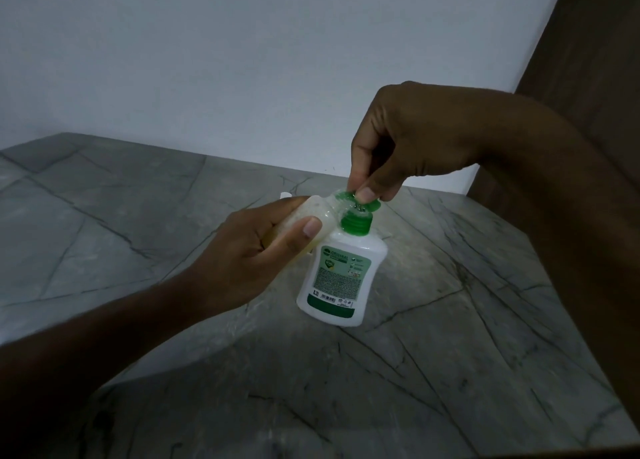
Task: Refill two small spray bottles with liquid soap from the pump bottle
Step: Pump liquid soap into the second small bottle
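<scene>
A white pump bottle [341, 275] with a green collar and green label stands on the grey marble counter [450, 337]. My right hand [408, 140] comes down from above, its thumb and fingers pinched on the green pump head [360, 204]. My left hand [263, 247] holds a small clear spray bottle [320, 211] tilted on its side, its open neck pressed up against the pump spout. Pale yellowish liquid shows inside the small bottle. Part of that bottle is hidden by my fingers.
A small white object [285, 194] lies on the counter behind my left hand, mostly hidden. A pale wall rises behind the counter. A dark wooden panel [588, 60] stands at the right.
</scene>
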